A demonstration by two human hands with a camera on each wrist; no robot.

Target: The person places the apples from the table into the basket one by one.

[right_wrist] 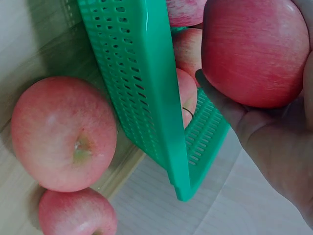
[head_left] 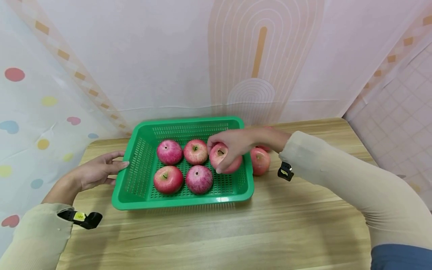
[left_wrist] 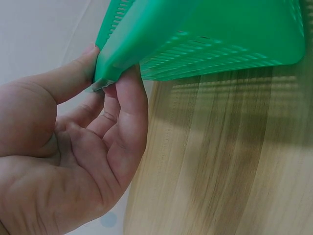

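A green plastic basket (head_left: 182, 202) with slotted walls stands on the wooden table. My left hand (head_left: 98, 170) pinches its left rim, thumb on top and fingers beneath, as the left wrist view shows closely. Inside the basket's right part, my right hand (head_left: 233, 144) grips a red apple (right_wrist: 257, 51) from above. Beside it in the basket lie several more apples, among them a striped one (head_left: 199, 180) and a red one (head_left: 168, 180). In the right wrist view the held apple appears above the rim level, with the palm along its side.
Outside the basket's right wall, an apple (head_left: 260, 161) rests on the table (head_left: 287, 225), with another apple (right_wrist: 78, 213) touching it. A patterned wall covering (head_left: 162, 67) rises behind the table's back edge.
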